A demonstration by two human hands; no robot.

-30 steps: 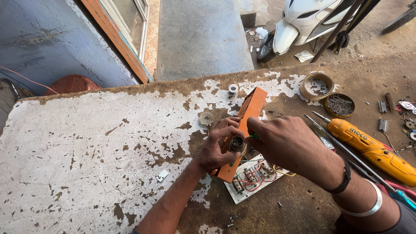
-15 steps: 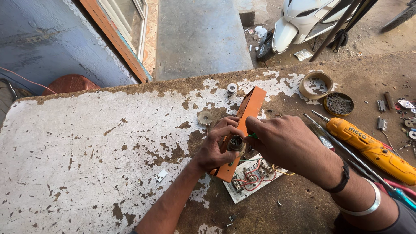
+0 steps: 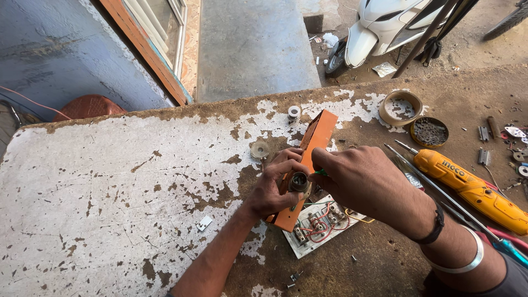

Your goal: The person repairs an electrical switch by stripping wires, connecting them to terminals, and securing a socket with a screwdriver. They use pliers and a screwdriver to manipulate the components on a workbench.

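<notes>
While our left hand (image 3: pixel 273 190) is gripping a small round metal socket (image 3: pixel 299 181) against the long orange plastic box (image 3: pixel 306 166), our right hand (image 3: pixel 360 179) is pinching a thin green-handled tool (image 3: pixel 319 172) just beside it. We are working above a white switch plate with red wiring (image 3: pixel 316 226) on the flaking, white-painted table (image 3: pixel 104 192), near a chunky yellow electric screwdriver (image 3: pixel 470 187).

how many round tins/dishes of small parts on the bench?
2, side by side on the table toward its far right edge: a tan ring-shaped dish and, just right of and nearer than it, a dark tin full of small hardware. More may lie out of frame.
</notes>
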